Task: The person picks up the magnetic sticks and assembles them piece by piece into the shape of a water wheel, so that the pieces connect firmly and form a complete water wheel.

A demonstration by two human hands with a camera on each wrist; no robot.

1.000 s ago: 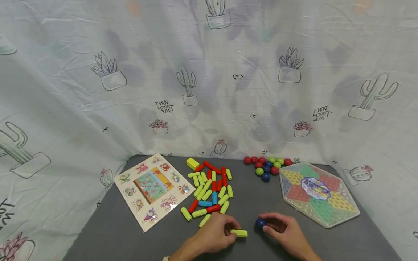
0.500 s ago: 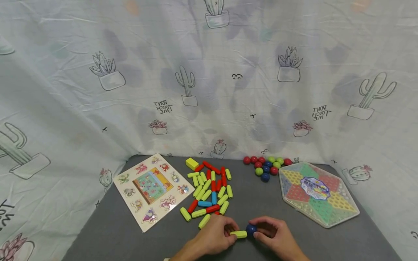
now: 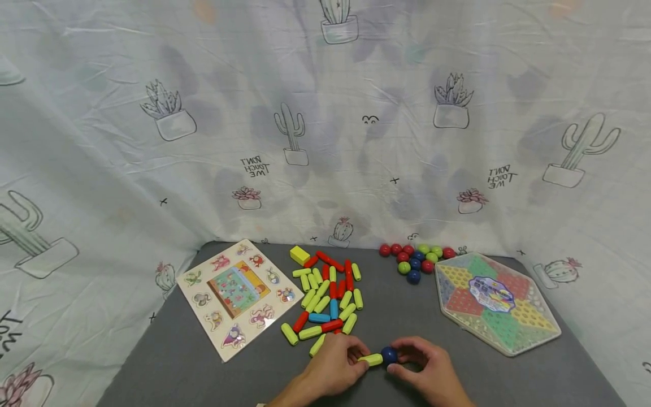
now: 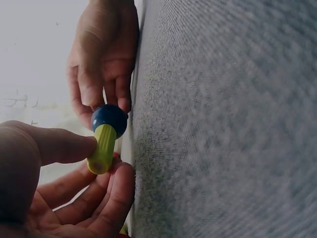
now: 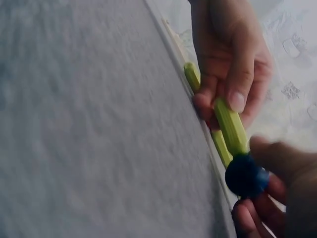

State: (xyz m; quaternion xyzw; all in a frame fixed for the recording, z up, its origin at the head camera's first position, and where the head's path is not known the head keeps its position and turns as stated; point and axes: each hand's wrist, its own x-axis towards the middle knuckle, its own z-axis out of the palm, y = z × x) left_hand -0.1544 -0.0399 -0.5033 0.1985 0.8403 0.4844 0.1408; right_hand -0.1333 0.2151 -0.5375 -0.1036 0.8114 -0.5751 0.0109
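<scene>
My left hand (image 3: 335,364) pinches a short, ridged yellow-green stick (image 3: 373,359) between thumb and fingers. At the stick's far end sits a glossy dark blue ball (image 3: 389,355), held by the thumb and fingers of my right hand (image 3: 424,367). In the left wrist view the ball (image 4: 109,120) meets the end of the stick (image 4: 104,148) in one line. From the right wrist, the ball (image 5: 246,175) covers the stick's near end, while the left thumb lies on the stick's other end. Both hands are low over the grey table (image 3: 244,379).
Several yellow-green, red and blue sticks (image 3: 319,318) lie behind my left hand, with a yellow block (image 3: 300,255) beyond. Red, green and blue balls (image 3: 414,264) cluster at the back right. A wooden puzzle board (image 3: 224,339) lies left, a hexagonal game board (image 3: 508,339) right.
My right hand has moved left with the blue ball, bringing it against the end of the yellow-green stick. The left hand has kept its grip and nearly its place.
</scene>
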